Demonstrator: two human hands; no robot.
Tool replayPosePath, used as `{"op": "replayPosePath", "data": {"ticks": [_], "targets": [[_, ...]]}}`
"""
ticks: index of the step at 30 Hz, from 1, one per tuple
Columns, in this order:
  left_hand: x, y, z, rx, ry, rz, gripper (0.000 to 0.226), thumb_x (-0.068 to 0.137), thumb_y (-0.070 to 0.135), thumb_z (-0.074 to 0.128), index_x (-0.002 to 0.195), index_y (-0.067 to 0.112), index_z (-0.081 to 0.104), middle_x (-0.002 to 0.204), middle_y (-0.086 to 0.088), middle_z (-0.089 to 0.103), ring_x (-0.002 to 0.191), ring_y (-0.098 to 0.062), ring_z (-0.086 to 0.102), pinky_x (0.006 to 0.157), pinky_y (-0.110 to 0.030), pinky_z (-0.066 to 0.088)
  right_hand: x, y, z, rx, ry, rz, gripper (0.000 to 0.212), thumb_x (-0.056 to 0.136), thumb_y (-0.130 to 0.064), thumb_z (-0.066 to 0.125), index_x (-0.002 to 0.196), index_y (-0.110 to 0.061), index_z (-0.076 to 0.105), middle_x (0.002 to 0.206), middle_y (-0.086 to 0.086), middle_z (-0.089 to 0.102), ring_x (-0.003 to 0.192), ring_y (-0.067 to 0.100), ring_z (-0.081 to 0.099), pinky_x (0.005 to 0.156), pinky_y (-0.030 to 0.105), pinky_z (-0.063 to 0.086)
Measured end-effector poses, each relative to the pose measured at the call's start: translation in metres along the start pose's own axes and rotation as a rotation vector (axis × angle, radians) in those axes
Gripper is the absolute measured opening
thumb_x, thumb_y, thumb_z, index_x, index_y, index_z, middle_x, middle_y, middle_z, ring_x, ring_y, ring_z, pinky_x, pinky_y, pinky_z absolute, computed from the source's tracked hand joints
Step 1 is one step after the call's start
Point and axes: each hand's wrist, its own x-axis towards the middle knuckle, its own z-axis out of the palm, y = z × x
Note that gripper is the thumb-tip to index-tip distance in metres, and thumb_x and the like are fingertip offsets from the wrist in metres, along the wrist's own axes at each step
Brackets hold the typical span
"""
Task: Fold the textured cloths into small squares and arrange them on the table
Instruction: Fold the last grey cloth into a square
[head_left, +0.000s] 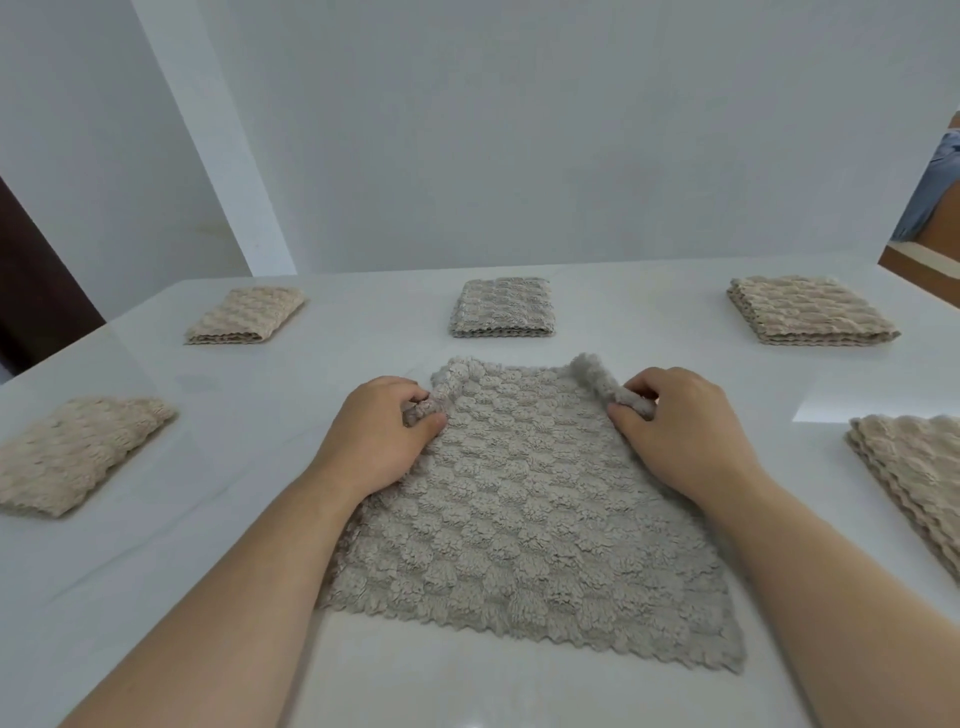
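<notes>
A grey-beige textured cloth (524, 514) lies spread flat on the white table (171, 566) in front of me. My left hand (376, 434) pinches its far left corner, which is curled up off the table. My right hand (680, 428) pinches the far right corner, also lifted and rolled over. Folded cloths lie around it: one at far left (244, 315), one at far centre (501, 307), one at far right (808, 310), one at near left (72, 454) and a stack at the right edge (922, 480).
A pale wall stands behind the table's far edge. At the upper right a person's blue-sleeved arm (935, 192) and a wooden edge (922, 267) show. A dark doorway sits at far left.
</notes>
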Motion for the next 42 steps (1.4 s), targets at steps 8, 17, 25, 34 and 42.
{"op": "replayPosePath", "data": {"ticks": [8, 17, 25, 34, 42], "targets": [[0.002, 0.000, -0.006, -0.256, 0.091, -0.167, 0.030, 0.090, 0.052, 0.067, 0.079, 0.025, 0.073, 0.073, 0.009, 0.068, 0.072, -0.008, 0.063, 0.060, -0.024, 0.041, -0.008, -0.013, -0.005, 0.186, 0.030, -0.051, 0.029, 0.089, -0.008, 0.059, 0.114, -0.022, 0.062, 0.099, -0.002, 0.068, 0.094, 0.022, 0.060, 0.079, 0.032, 0.046], [0.004, -0.002, -0.010, -0.480, 0.094, -0.257, 0.010, 0.077, 0.014, 0.082, 0.079, 0.021, 0.074, 0.078, 0.000, 0.074, 0.073, -0.021, 0.067, 0.072, -0.035, 0.051, -0.004, -0.008, -0.003, 0.138, 0.034, -0.028, 0.055, 0.080, 0.000, 0.059, 0.131, -0.020, 0.062, 0.110, 0.002, 0.062, 0.113, 0.027, 0.053, 0.091, 0.030, 0.038], [0.007, -0.006, -0.009, -0.626, 0.093, -0.310, 0.027, 0.079, -0.013, 0.053, 0.076, 0.013, 0.060, 0.073, -0.012, 0.067, 0.056, -0.023, 0.061, 0.047, -0.028, 0.042, -0.003, -0.009, -0.003, 0.179, 0.092, -0.012, 0.017, 0.081, -0.016, 0.062, 0.091, -0.025, 0.072, 0.101, -0.003, 0.053, 0.098, 0.019, 0.054, 0.086, 0.035, 0.046], [0.003, 0.001, -0.015, -0.857, 0.003, -0.196, 0.025, 0.087, 0.002, 0.071, 0.091, 0.025, 0.081, 0.102, -0.010, 0.076, 0.096, -0.027, 0.073, 0.086, -0.037, 0.058, -0.006, -0.013, -0.013, 0.168, 0.181, 0.055, 0.024, 0.079, -0.008, 0.062, 0.097, -0.022, 0.072, 0.089, -0.002, 0.069, 0.084, 0.021, 0.057, 0.072, 0.030, 0.042], [0.002, 0.005, -0.022, -0.903, 0.049, -0.191, 0.020, 0.071, 0.010, 0.068, 0.082, 0.022, 0.079, 0.101, -0.011, 0.076, 0.108, -0.038, 0.067, 0.103, -0.056, 0.050, -0.010, -0.018, -0.009, 0.432, 0.131, 0.110, 0.020, 0.081, -0.004, 0.061, 0.089, -0.022, 0.062, 0.072, -0.002, 0.069, 0.058, 0.006, 0.059, 0.058, 0.019, 0.043]]}}
